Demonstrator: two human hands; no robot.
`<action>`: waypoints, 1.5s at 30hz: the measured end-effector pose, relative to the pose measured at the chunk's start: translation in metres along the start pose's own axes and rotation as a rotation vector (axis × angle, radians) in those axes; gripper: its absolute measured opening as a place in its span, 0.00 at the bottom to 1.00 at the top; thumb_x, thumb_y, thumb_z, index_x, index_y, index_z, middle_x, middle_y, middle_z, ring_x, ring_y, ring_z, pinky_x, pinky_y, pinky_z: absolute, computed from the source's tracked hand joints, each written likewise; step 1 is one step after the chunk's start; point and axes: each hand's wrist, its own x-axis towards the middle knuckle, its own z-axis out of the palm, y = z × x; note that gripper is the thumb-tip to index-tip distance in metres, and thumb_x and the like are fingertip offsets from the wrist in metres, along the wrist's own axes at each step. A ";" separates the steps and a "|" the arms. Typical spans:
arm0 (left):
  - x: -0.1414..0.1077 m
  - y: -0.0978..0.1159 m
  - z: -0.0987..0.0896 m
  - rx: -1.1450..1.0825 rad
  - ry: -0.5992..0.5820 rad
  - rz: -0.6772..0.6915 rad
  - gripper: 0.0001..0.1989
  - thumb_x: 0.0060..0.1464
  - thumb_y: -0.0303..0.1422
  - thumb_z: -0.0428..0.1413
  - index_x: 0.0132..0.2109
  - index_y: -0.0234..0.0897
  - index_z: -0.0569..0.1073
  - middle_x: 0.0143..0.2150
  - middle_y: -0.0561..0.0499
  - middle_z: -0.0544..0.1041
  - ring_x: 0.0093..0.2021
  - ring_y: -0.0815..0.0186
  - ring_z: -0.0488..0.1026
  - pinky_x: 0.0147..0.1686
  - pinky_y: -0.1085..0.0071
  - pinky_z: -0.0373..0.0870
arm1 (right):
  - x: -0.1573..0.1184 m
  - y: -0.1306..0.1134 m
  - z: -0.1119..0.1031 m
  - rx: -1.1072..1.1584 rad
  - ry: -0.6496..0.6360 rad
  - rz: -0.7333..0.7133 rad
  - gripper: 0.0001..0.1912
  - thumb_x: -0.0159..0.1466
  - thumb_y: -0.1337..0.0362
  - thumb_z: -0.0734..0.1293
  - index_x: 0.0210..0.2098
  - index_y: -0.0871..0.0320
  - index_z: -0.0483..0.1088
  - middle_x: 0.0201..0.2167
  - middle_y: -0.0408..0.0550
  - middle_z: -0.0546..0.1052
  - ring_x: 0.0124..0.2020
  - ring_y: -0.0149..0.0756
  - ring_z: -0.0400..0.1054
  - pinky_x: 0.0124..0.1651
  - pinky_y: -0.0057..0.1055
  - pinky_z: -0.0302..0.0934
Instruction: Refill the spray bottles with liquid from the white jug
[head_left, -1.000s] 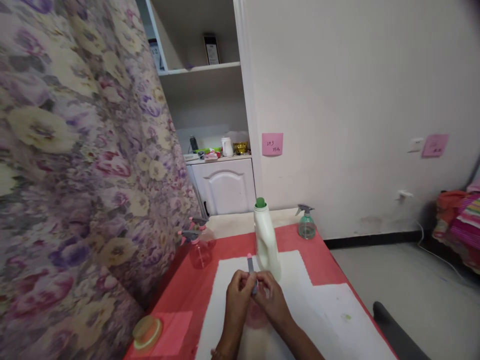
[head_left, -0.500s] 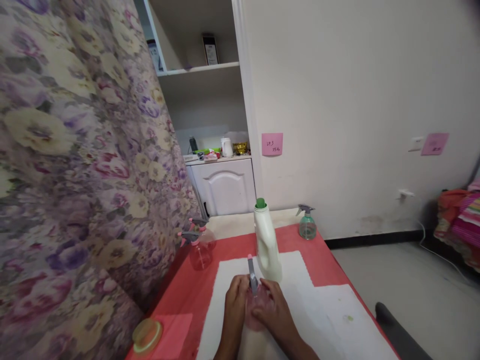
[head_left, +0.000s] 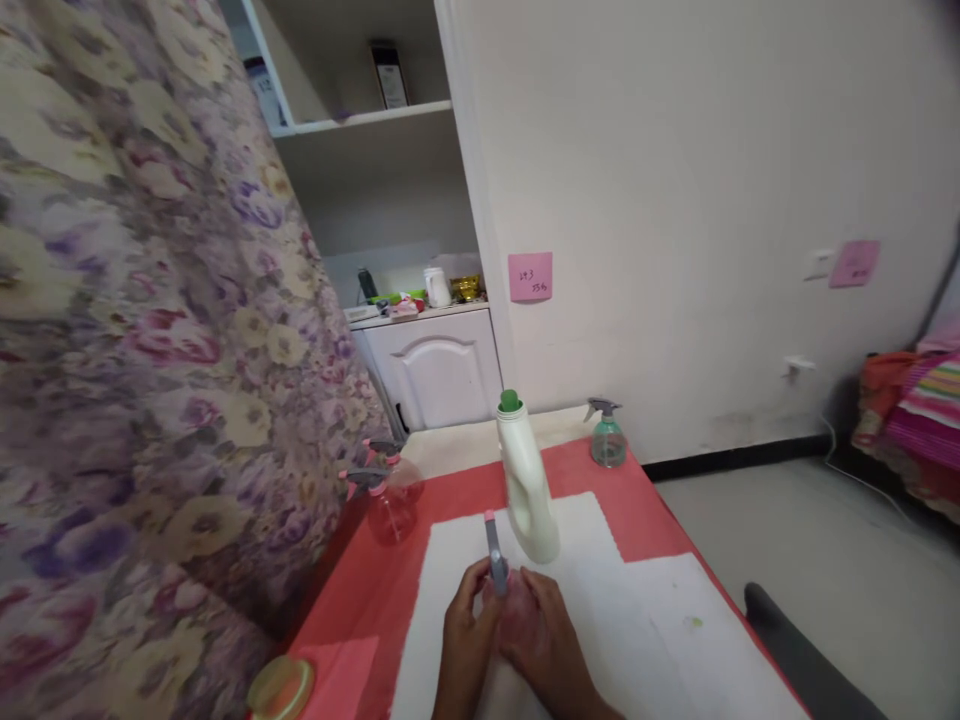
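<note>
Partly hidden: pink spray bottle (head_left: 519, 615) | both hands (head_left: 553, 632) clasp it | forearms (head_left: 456, 692) cut off

I hold my left hand (head_left: 469, 612) and my right hand (head_left: 551, 622) close together, low in my far-off view. The left fingers (head_left: 472, 574) bend in, and that thumb points up. The right hand curves round to face it, its thumb lower down. My left arm (head_left: 455, 692) comes up nearly straight. My right arm (head_left: 579, 697) slants in.
</note>
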 end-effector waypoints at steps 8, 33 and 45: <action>0.008 -0.003 -0.002 -0.006 -0.030 -0.024 0.19 0.48 0.43 0.61 0.45 0.40 0.76 0.48 0.46 0.80 0.50 0.52 0.74 0.52 0.61 0.69 | 0.006 -0.004 -0.002 -0.019 -0.015 -0.001 0.37 0.48 0.67 0.75 0.56 0.47 0.66 0.51 0.51 0.75 0.52 0.54 0.69 0.56 0.49 0.65; 0.006 -0.016 -0.001 -0.005 -0.066 -0.024 0.22 0.48 0.45 0.61 0.47 0.38 0.76 0.53 0.43 0.78 0.54 0.51 0.73 0.56 0.57 0.68 | -0.006 0.014 0.008 -0.082 -0.010 -0.004 0.44 0.46 0.69 0.75 0.61 0.54 0.59 0.56 0.54 0.70 0.57 0.54 0.65 0.60 0.50 0.62; -0.021 -0.042 -0.001 0.021 -0.006 -0.121 0.28 0.53 0.49 0.56 0.56 0.39 0.69 0.58 0.44 0.74 0.59 0.51 0.69 0.60 0.55 0.64 | -0.006 0.004 -0.008 0.036 -0.022 -0.124 0.31 0.63 0.67 0.62 0.65 0.54 0.53 0.62 0.55 0.64 0.63 0.47 0.59 0.64 0.47 0.58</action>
